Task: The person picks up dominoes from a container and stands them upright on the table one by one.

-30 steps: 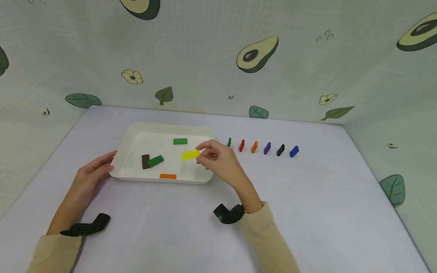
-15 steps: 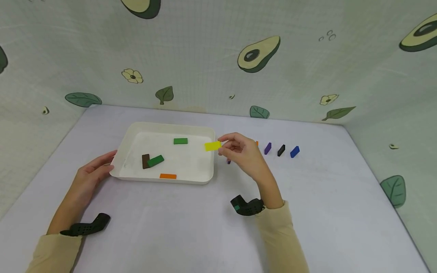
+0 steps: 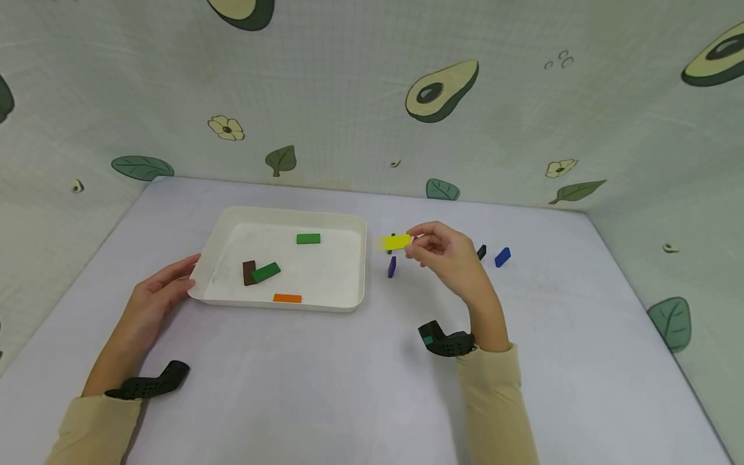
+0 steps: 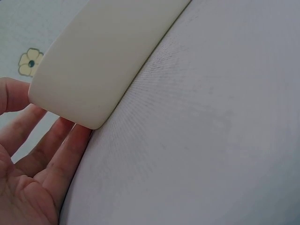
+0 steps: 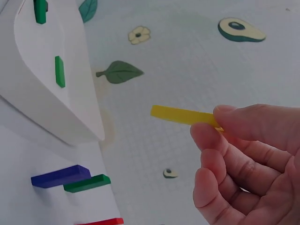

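Observation:
My right hand (image 3: 450,258) pinches a yellow domino (image 3: 397,242) by one end between thumb and fingers, its other end pointing left. In the right wrist view this domino (image 5: 180,115) is raised, with the remaining fingers curled below it. Past the tray's right end stand a purple domino (image 3: 392,267) and a green domino (image 5: 89,183); a red domino (image 5: 103,221) shows at the bottom edge. My left hand (image 3: 158,290) holds the left end of a white tray (image 3: 331,302), thumb at the rim. From the left wrist, fingers (image 4: 58,161) run behind the tray's end wall.
Inside the tray lie a green domino (image 3: 308,239), another green one (image 3: 266,272) across a brown one (image 3: 248,272), and an orange one (image 3: 287,298). Right of my hand stand a black domino (image 3: 482,252) and a blue domino (image 3: 502,257). A patterned cloth (image 3: 349,97) hangs behind the table.
My right hand has carried the yellow domino from over the tray rightward past its edge, in front of the standing dominoes. The left hand and tray stay put.

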Demonstrator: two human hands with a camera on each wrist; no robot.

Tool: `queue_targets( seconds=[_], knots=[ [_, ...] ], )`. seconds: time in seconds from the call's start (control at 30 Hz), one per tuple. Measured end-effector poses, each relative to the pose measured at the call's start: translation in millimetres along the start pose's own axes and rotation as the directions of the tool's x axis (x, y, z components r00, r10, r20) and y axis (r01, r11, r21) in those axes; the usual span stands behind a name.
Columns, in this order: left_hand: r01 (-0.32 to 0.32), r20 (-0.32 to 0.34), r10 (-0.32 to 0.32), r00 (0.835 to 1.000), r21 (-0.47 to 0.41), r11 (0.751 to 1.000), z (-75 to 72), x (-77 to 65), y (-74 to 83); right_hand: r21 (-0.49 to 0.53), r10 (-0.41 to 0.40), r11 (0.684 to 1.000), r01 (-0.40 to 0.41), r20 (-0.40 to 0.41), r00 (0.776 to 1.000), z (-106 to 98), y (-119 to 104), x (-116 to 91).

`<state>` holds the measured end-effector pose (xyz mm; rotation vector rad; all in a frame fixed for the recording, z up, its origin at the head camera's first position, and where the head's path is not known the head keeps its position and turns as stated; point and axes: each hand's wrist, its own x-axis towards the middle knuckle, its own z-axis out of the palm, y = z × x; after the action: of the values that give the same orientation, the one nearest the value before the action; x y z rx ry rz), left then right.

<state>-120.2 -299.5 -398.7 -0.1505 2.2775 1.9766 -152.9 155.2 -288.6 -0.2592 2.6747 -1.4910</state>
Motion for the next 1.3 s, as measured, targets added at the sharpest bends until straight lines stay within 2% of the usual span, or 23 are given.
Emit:
queue_targets(
  seconds=[0.23,0.47,0.93,1.3],
  knots=[
    [-0.007,-0.001,0.007,1.000,0.019,1.000,0.4,0.6,0.9,-0.148,0.034,0.988,-0.040,-0.043,0.999,-9.8,11.8,0.2],
    [-0.006,-0.004,0.006,1.000,-0.030,1.000,1.3,1.0,1.3,-0.211,0.087,0.973,-0.097,-0.057,0.995,-16.0,23.6,2.9],
    [-0.006,-0.009,0.006,1.000,-0.017,1.000,1.5,1.2,1.1,-0.233,0.181,0.957,-0.171,0.025,0.983,-14.4,47.2,8.7],
    [-0.013,-0.003,0.013,1.000,-0.013,1.000,1.8,1.3,1.3,-0.221,0.200,0.959,-0.177,0.086,0.976,-4.8,58.5,14.2]
  ],
)
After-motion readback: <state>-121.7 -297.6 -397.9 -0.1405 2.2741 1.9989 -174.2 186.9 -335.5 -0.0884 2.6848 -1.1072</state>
